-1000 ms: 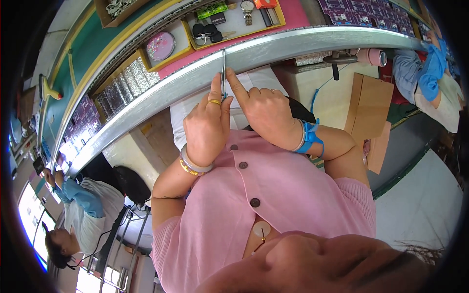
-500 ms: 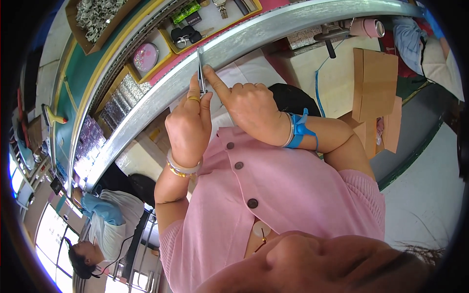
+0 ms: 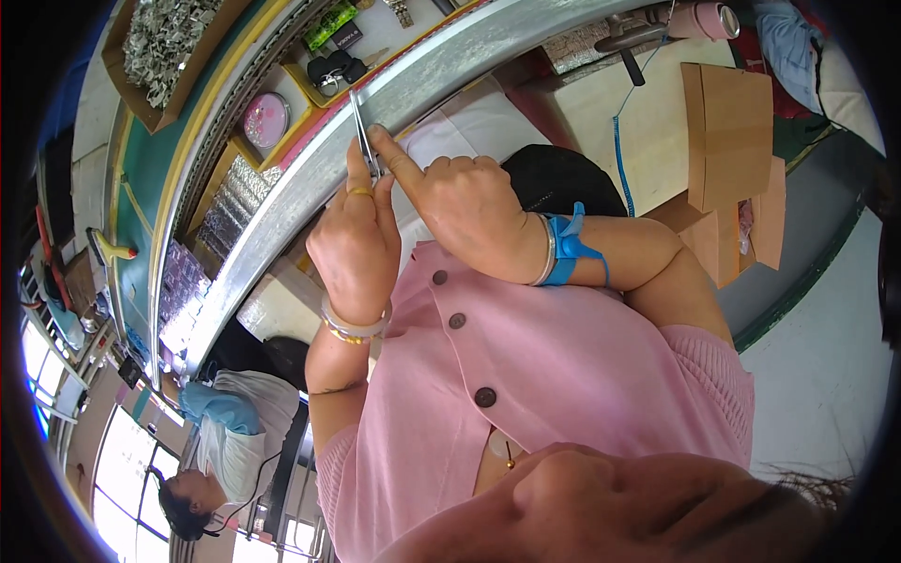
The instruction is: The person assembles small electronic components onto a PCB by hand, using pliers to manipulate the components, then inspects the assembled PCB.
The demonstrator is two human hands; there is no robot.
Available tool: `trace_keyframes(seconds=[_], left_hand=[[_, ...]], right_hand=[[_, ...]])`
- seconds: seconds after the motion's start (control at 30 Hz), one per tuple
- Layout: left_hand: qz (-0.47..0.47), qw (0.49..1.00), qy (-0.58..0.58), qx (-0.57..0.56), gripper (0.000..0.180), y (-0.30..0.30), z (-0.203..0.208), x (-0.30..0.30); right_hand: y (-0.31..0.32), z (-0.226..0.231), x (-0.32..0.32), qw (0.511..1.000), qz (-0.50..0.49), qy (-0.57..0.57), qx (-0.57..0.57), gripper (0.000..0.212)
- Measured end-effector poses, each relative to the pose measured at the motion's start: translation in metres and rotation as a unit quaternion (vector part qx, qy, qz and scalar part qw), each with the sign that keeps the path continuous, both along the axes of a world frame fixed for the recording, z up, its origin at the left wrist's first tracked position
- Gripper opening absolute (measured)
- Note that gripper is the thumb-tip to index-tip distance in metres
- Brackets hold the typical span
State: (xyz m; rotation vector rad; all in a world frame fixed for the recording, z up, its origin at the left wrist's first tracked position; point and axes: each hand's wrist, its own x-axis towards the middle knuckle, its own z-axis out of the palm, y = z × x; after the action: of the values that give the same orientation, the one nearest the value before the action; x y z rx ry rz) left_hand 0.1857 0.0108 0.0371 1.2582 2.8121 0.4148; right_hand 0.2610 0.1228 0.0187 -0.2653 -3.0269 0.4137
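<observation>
Slim silver tweezers (image 3: pixel 360 127) stand between my hands, with their points over the metal rail of the bench. My left hand (image 3: pixel 352 249), with a ring and bracelets at the wrist, pinches their lower end between thumb and index finger. From the right, my right hand (image 3: pixel 474 211) comes against the same tweezers, its index finger laid along them and its other fingers curled; its thumb is hidden. A blue wrist strap (image 3: pixel 570 249) is around my right wrist. Anything small between the points cannot be made out.
The metal rail (image 3: pixel 441 80) curves before me. Behind it are yellow trays (image 3: pixel 300 131) with a pink round tin (image 3: pixel 267 120), and a cardboard box of metal parts (image 3: pixel 169 52). Open cartons (image 3: pixel 732 141) stand right; a co-worker (image 3: pixel 239 413) sits left.
The view has shifted a little; my hands and the tweezers appear slightly farther left, and the tweezers lean more to the left. Both hands keep nearly the same grip.
</observation>
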Motion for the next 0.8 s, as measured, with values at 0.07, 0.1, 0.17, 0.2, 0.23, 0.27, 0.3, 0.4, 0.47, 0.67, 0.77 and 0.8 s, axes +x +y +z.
trace_keyframes(seconds=[0.07,0.1,0.17,0.2,0.23,0.27,0.3,0.4,0.47,0.67,0.77,0.8], left_hand=[[0.005,1.0,0.005,-0.011,0.044,-0.005,0.0,0.01],[0.013,1.0,0.012,-0.022,0.044,-0.006,0.0,0.013],[0.003,0.999,0.005,-0.036,0.044,-0.003,0.005,0.007],[-0.004,0.999,0.001,-0.05,0.044,-0.001,0.007,0.001],[-0.018,0.999,0.017,-0.033,0.044,0.003,0.005,-0.008],[-0.017,0.999,0.016,-0.033,0.044,0.006,0.005,-0.009],[-0.014,0.999,0.015,-0.032,0.044,0.009,0.005,-0.009],[-0.018,0.999,0.025,-0.026,0.043,-0.001,-0.004,-0.001],[-0.013,0.999,0.045,0.026,0.042,-0.008,-0.007,0.01],[-0.027,0.996,0.02,-0.087,0.044,0.009,0.009,-0.014],[-0.019,0.996,0.062,-0.063,0.044,-0.005,0.002,0.003],[-0.02,0.996,0.063,-0.063,0.044,-0.007,0.002,0.002]], right_hand=[[-0.002,-0.001,0.0,1.0,-0.01,0.006,-0.021,0.068],[-0.003,-0.001,-0.001,1.0,-0.015,0.011,-0.019,0.068],[-0.006,-0.001,0.0,1.0,-0.021,0.012,-0.017,0.067],[-0.007,0.0,0.0,1.0,-0.021,0.01,0.01,0.067],[-0.007,0.0,0.0,0.999,-0.018,0.008,0.037,0.067],[-0.007,0.0,0.001,0.999,-0.018,0.006,0.036,0.067],[-0.007,-0.001,0.002,1.0,-0.02,0.003,0.024,0.067],[-0.006,-0.002,0.0,0.999,-0.029,0.011,-0.012,0.066],[-0.008,-0.003,0.001,0.999,-0.034,0.017,-0.035,0.066],[-0.01,-0.001,-0.001,0.998,-0.029,0.004,0.049,0.064],[-0.015,-0.002,-0.003,0.998,-0.047,0.025,0.022,0.063],[-0.017,-0.001,-0.004,0.998,-0.052,0.027,0.037,0.062]])
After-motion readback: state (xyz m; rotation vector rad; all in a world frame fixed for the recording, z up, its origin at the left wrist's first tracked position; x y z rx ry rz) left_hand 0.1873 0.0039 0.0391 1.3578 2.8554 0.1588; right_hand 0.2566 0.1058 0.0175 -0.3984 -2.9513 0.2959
